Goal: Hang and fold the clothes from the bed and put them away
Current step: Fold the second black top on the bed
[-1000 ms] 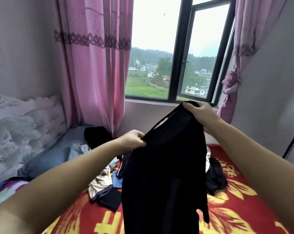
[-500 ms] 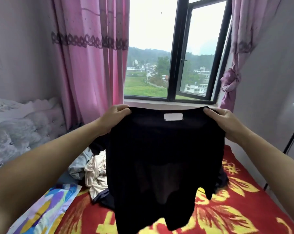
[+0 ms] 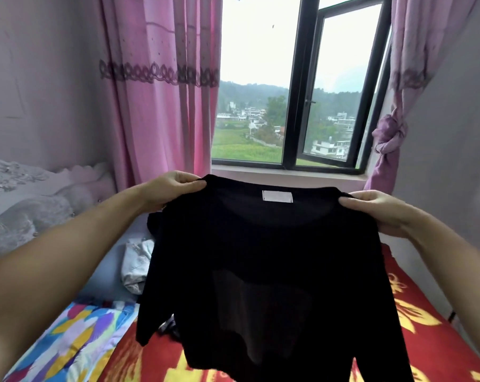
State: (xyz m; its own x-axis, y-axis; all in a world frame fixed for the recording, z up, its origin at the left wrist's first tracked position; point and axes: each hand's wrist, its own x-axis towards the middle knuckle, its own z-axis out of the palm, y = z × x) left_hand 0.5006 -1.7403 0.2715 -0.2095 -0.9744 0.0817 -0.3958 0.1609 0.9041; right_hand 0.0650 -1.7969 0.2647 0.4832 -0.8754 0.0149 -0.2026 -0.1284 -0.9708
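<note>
My left hand (image 3: 175,188) and right hand (image 3: 379,210) each pinched one shoulder of the black top (image 3: 274,271), fingers curled over the seam, so that the garment hung spread flat between them above the bed (image 3: 426,326). A white label (image 3: 277,196) sat at the neckline midway between my two grips. Below my left hand, a pale crumpled garment (image 3: 136,266) lay on the bed beside a multicoloured sheet (image 3: 76,340).

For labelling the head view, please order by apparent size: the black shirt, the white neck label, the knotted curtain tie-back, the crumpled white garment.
1. black shirt, by far the largest
2. crumpled white garment and knotted curtain tie-back: look alike, and differing distances make ranking unsure
3. white neck label, smallest
</note>
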